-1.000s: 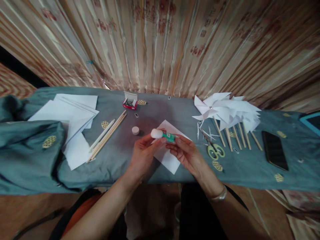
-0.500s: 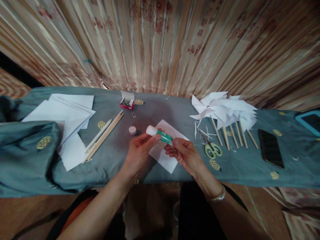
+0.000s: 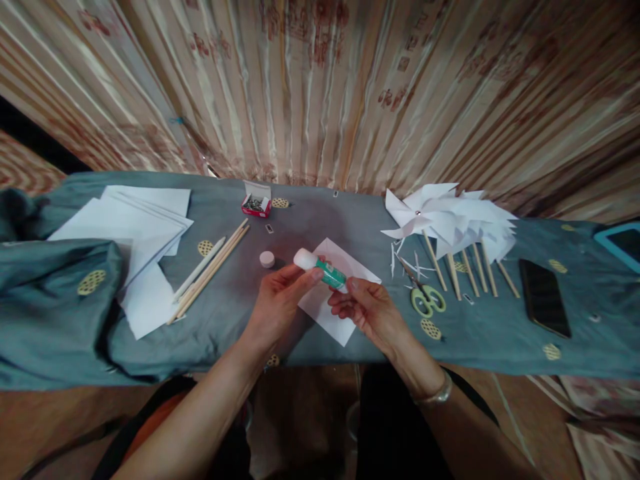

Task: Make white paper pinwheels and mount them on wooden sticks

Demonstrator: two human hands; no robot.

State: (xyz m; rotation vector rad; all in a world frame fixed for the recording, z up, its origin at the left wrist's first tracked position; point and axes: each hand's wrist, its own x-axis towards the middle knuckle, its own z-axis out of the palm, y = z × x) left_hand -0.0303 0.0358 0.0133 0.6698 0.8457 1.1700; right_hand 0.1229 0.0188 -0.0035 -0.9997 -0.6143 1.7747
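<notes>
Between both hands I hold a glue stick (image 3: pixel 330 273) with a green label and white ends, tilted down to the right. The fingers of my left hand (image 3: pixel 280 297) grip its upper left end. At the lower right end, my right hand (image 3: pixel 373 303) pinches the base between thumb and fingers. Beneath the hands lies a square sheet of white paper (image 3: pixel 333 320), partly covered by them and the glue stick. A small round white cap (image 3: pixel 267 259) rests on the cloth, just left of the glue stick.
Left are white paper sheets (image 3: pixel 150 263) and several wooden sticks (image 3: pixel 213 270). A red box of pins (image 3: pixel 257 204) stands at the back. Rightward lie green-handled scissors (image 3: pixel 427 300), paper scraps (image 3: pixel 413 263), paper pinwheels (image 3: pixel 445 217) and a black phone (image 3: pixel 544 298). A curtain (image 3: pixel 320 100) hangs behind.
The view has shifted very slightly. Both hands keep the glue stick in nearly the same place above the paper.
</notes>
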